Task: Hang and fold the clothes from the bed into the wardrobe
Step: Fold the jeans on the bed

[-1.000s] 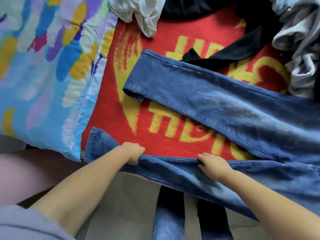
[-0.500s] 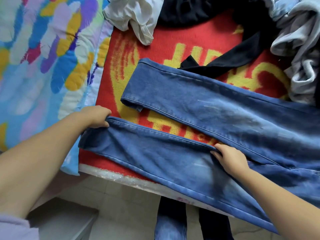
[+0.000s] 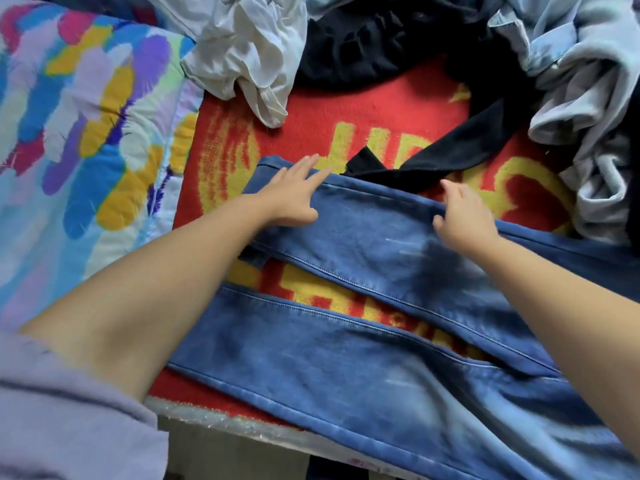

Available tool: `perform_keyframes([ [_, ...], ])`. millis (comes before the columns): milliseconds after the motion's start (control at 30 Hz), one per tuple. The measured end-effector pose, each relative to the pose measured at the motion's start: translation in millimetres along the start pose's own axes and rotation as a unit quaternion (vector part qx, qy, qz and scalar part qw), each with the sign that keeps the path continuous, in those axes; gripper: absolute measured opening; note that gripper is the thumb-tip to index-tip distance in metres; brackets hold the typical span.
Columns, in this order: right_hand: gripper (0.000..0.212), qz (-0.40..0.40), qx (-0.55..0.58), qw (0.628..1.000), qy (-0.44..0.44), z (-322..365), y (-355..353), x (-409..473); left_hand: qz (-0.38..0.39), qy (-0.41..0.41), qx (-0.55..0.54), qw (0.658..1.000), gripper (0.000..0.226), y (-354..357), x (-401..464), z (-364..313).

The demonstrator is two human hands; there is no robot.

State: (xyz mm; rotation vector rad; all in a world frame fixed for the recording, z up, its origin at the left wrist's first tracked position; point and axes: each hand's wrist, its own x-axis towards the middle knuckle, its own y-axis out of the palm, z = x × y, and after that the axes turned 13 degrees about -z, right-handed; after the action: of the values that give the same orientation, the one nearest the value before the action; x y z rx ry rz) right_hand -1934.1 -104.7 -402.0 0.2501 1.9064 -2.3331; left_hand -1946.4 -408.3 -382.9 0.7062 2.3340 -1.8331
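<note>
Under both arms, the jeans (image 3: 346, 382) lie spread on the bed (image 3: 221, 415). They look thick, soft and floppy, so holding the seam edges works best. Left hand (image 3: 289, 195) rests flat and open on the far leg near its hem. Right hand (image 3: 462, 216) pinches that leg's far edge. Beyond the hands, piled clothes (image 3: 398, 32) hide each other. Waistband is cut off; no wardrobe shows.
</note>
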Motion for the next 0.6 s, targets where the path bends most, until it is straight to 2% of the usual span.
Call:
perform_keyframes([
  [67, 0.051, 0.092, -0.064, 0.993, 0.023, -7.2, 0.5, 11.5, 0.006, -0.007, 0.052, 0.999, 0.084, 3.1, 18.8, -3.0],
  [100, 0.040, 0.103, -0.087, 0.991, 0.018, -11.3, 1.3, 11.7, 0.010, -0.012, 0.101, 0.995, 0.079, 4.7, 24.5, -1.3],
  [167, 0.019, 0.062, -0.092, 0.994, -0.013, -18.1, 1.6, 2.8, 0.000, -0.009, 0.170, 0.985, 0.057, 3.7, 28.9, 5.0],
  [200, 0.012, 0.027, -0.076, 0.996, -0.029, -22.3, 0.7, -5.4, -0.011, -0.002, 0.169, 0.986, 0.046, 1.2, 27.5, 7.9],
  [267, 0.012, -0.037, -0.053, 0.997, -0.051, -29.7, -5.3, -24.8, -0.027, 0.014, 0.135, 0.990, 0.037, -10.0, 19.8, 14.3],
  [333, 0.012, -0.073, -0.039, 0.994, -0.075, -35.7, -14.7, -43.5, -0.019, 0.034, 0.156, 0.987, 0.032, -27.5, 3.4, 23.6],
  [433, 0.012, -0.094, -0.013, 0.993, -0.076, -41.0, -31.9, -61.7, 0.079, 0.001, 0.256, 0.964, 0.024, -56.4, -27.2, 41.7],
  [500, 0.017, -0.126, 0.024, 0.992, -0.022, -45.3, -47.8, -66.2, 0.135, -0.049, 0.318, 0.937, 0.022, -70.5, -49.5, 53.5],
  [567, 0.021, -0.137, 0.054, 0.989, 0.009, -51.6, -64.5, -69.4, 0.103, -0.106, 0.317, 0.937, 0.017, -82.8, -72.5, 66.6],
  [600, 0.023, -0.125, 0.055, 0.991, -0.011, -54.0, -72.0, -72.4, 0.052, -0.122, 0.307, 0.942, 0.017, -87.4, -85.2, 72.6],
])
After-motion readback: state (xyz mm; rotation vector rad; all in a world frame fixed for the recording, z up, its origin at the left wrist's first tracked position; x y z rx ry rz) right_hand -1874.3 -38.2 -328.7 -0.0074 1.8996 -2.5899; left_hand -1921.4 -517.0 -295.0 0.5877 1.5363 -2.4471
